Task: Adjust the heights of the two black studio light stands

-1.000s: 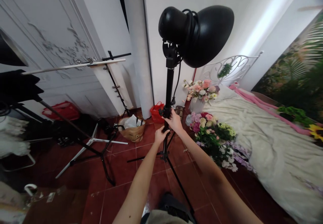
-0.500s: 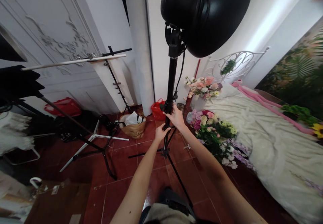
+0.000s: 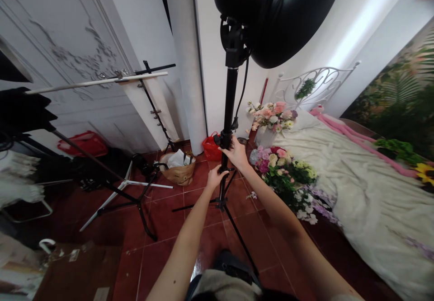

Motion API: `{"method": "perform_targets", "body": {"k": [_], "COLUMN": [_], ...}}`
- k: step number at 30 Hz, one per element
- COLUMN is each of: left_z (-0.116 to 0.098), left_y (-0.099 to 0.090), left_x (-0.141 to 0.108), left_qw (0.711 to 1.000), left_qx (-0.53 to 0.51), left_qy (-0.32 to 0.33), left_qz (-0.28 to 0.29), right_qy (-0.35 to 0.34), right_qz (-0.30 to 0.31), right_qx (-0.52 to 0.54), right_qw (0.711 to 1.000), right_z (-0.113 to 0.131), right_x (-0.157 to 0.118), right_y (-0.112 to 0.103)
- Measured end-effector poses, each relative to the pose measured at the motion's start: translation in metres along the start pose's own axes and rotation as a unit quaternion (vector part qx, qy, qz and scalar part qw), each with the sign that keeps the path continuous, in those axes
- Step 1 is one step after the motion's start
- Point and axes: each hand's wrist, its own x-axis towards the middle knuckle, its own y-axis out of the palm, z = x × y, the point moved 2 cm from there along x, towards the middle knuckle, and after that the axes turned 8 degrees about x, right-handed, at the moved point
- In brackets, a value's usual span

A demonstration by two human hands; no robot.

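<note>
Centre of frame: black light stand (image 3: pixel 230 97) upright on red tiled floor (image 3: pixel 271 251), lamp (image 3: pixel 294 21) at its top. Left hand (image 3: pixel 214 176) curled about the column low down; right hand (image 3: pixel 238 153) wrapped on it just above, at the collar (image 3: pixel 224 137). Done, by the look of it: lamp mounted, legs (image 3: pixel 239 237) spread. Remaining, as judged: adjustment at the column, both hands being on it. Collar loose or tight: cannot tell. Some fingers hidden behind the column; far leg's end unclear. Lamp cut off by top edge; cord (image 3: pixel 242 93) lost against black higher up. Dark shade (image 3: pixel 11 63), upper left, also cut off.
</note>
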Motion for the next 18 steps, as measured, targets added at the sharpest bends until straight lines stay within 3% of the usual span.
{"method": "perform_targets", "body": {"k": [18], "left_z": [0.001], "left_y": [-0.006], "left_x": [0.002], "left_qw": [1.0], "left_qx": [0.017], "left_qy": [0.015], "left_qz": [0.013], "right_qy": [0.064], "right_qz": [-0.003], "right_qx": [-0.067], "right_qw": [0.996], "right_z": [-0.044], "right_x": [-0.035], "right_y": [0.009]}}
